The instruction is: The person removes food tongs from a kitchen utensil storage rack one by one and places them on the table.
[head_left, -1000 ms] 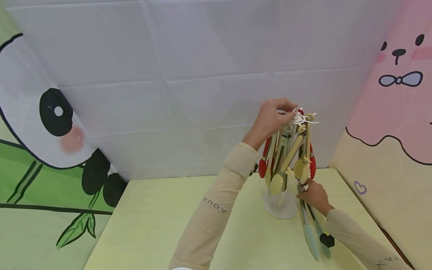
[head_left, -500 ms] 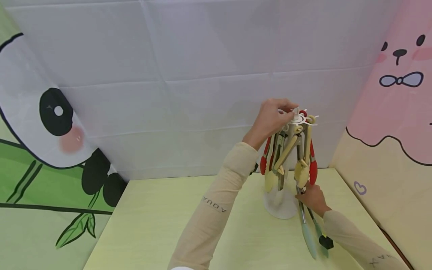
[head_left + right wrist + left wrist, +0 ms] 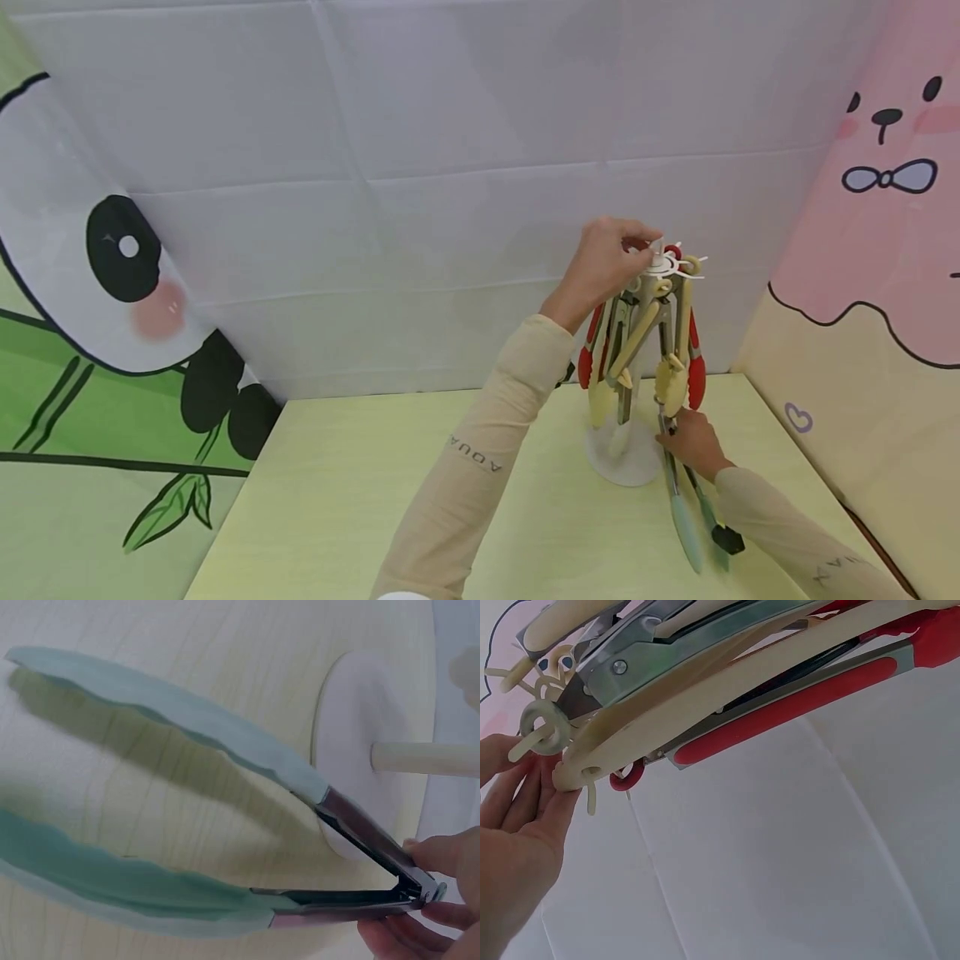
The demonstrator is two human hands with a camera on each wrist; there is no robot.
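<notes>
My right hand holds a pair of tongs by the hinge end. Their pale green, scalloped arms are spread apart, pointing down toward the table's front in the head view. At the top of a white rotating utensil stand, my left hand pinches the small knob between thumb and fingers. Several tongs hang from the stand's hooks: a cream pair just above my right hand, red tongs on the right side, and red-handled tongs close by my left fingers in the left wrist view.
The stand's round white base rests on the light wooden table, toward the right rear. A white cloth wall rises behind, and a pink and cream printed panel borders the right side.
The hanging tongs have swung slightly round with the top of the stand, then settled. My right hand has shifted a little left and down with the green tongs. My left hand stays at the knob.
</notes>
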